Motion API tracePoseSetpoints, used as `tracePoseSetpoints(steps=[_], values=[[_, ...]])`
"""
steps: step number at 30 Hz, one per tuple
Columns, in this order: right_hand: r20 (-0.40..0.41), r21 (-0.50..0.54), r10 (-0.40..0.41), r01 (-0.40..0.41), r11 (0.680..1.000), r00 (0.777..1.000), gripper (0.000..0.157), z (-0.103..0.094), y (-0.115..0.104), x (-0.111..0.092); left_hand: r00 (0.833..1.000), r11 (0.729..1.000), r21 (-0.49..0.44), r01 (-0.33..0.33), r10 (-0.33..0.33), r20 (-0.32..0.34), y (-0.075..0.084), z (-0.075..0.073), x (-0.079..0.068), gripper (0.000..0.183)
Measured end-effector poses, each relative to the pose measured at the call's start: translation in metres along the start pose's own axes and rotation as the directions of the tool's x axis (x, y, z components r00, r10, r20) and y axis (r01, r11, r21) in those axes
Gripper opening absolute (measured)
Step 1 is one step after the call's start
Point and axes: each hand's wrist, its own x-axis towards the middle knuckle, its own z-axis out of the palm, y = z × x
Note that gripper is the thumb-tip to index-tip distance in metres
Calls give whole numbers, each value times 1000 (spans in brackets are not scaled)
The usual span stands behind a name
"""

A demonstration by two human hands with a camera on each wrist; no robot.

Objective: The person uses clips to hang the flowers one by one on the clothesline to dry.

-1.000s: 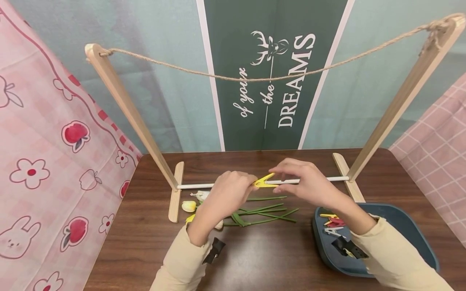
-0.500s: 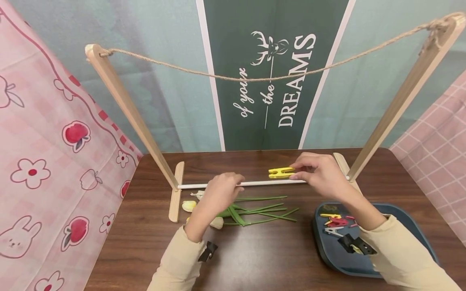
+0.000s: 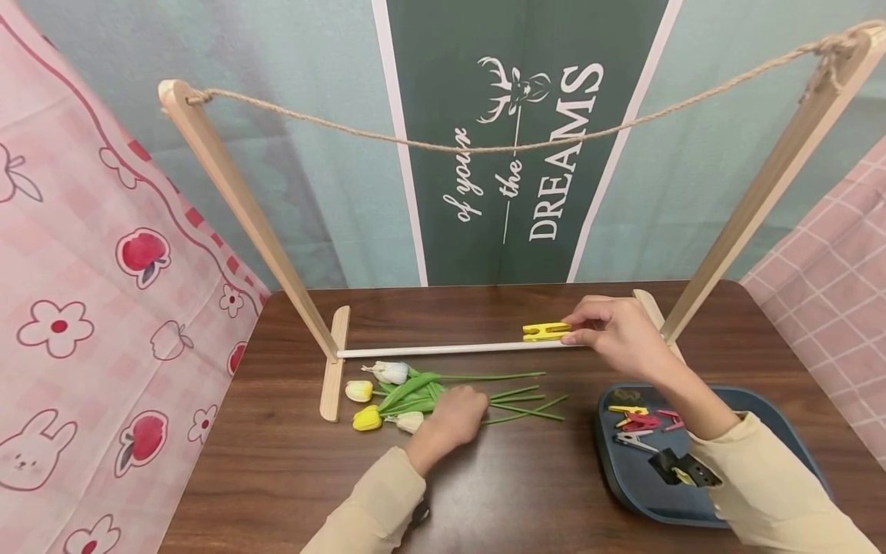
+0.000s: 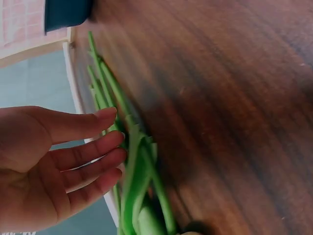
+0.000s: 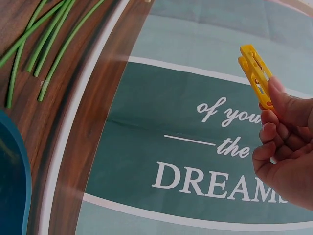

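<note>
My right hand (image 3: 619, 335) pinches a yellow clothespin (image 3: 547, 331) by one end, just above the white rod (image 3: 450, 350). In the right wrist view the clothespin (image 5: 255, 76) stands out from between thumb and forefinger. Over the bunch of artificial tulips (image 3: 408, 388) on the table is my left hand (image 3: 457, 415). The left wrist view shows its thumb and fingers (image 4: 93, 152) extended beside the green stems and leaves (image 4: 134, 181), with a gap between thumb and fingers. Whether they touch the stems I cannot tell. White and yellow tulip heads point left.
A wooden stand with two posts (image 3: 252, 219) carries a sagging twine rope (image 3: 443, 146) above the table (image 3: 498, 477). At the right, a blue tray (image 3: 609, 469) holds several clothespins (image 3: 637, 422) in yellow, red and grey. Printed curtains hang behind and at the sides.
My hands have parted. The right hand carried the clothespin to the right, away from the left hand. The left hand let go of it and came down to the tulip stems.
</note>
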Motion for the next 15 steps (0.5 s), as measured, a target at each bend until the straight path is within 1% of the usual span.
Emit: tracePoseSetpoints(steps=[4,7,12,15], values=[[7,14,8,-8,1000,1000,14,0,1,-1,999,1000,2,24,-24,46,2,5,0,16],[17,22,15,-15,1000,1000,15,1,1,-2,998,1000,3,28,-28,65,3,9,0,14],[27,26,28,-29,999,999,14,1,2,-4,998,1000,19,6,-7,57,3,14,0,13],[29,25,29,-29,999,999,14,1,3,-5,997,1000,7,-11,11,71,2,12,0,15]])
